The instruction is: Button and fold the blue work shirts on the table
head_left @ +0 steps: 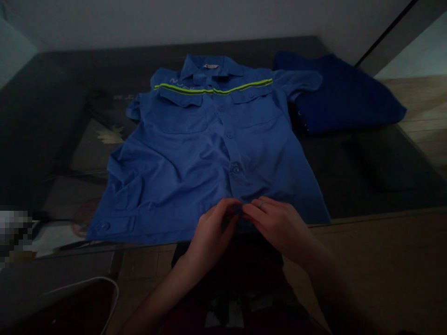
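A blue work shirt (181,158) lies front side up on a dark table, its collar pointing away from me. A yellow-green stripe crosses its chest above two flap pockets, and buttons run down the front placket. At the lower end of that placket, my left hand (214,223) pinches the shirt's edge between thumb and fingers. My right hand (275,223), with a ring on one finger, grips the same spot from the other side. Both sets of fingertips nearly meet there. Whether a button sits between them is hidden by the fingers.
Dark blue folded cloth (345,97) lies at the back right, under the shirt's sleeve. The dark glossy table (380,163) ends in a front edge near my body. A white cable (113,288) curves at the lower left. Wooden floor (384,265) shows below.
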Motion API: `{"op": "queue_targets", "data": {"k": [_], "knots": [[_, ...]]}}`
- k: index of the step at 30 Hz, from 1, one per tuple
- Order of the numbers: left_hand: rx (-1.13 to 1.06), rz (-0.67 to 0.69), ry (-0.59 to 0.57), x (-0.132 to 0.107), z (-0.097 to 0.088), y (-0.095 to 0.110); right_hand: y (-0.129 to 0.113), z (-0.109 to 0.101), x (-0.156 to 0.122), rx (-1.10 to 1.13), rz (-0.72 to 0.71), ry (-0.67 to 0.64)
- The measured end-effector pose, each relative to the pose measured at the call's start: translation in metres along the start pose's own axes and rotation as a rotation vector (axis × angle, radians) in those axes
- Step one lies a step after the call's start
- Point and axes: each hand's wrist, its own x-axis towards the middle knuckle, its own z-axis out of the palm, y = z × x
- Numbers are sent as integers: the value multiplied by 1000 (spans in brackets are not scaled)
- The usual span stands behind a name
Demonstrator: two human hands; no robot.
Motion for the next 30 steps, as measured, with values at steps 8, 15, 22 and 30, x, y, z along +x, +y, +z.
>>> {"op": "queue_targets", "data": {"k": [8, 15, 22, 30], "knots": [[11, -4, 64, -1, 0, 1, 6, -7, 12, -54, -60, -83], [106, 43, 64, 0, -1, 2, 10, -1, 8, 293, 61, -34], [145, 6, 35, 1, -1, 3, 17, 4, 5, 549, 101, 25], [248, 27, 26, 1, -1, 8, 21, 4, 9, 668, 127, -16]]}}
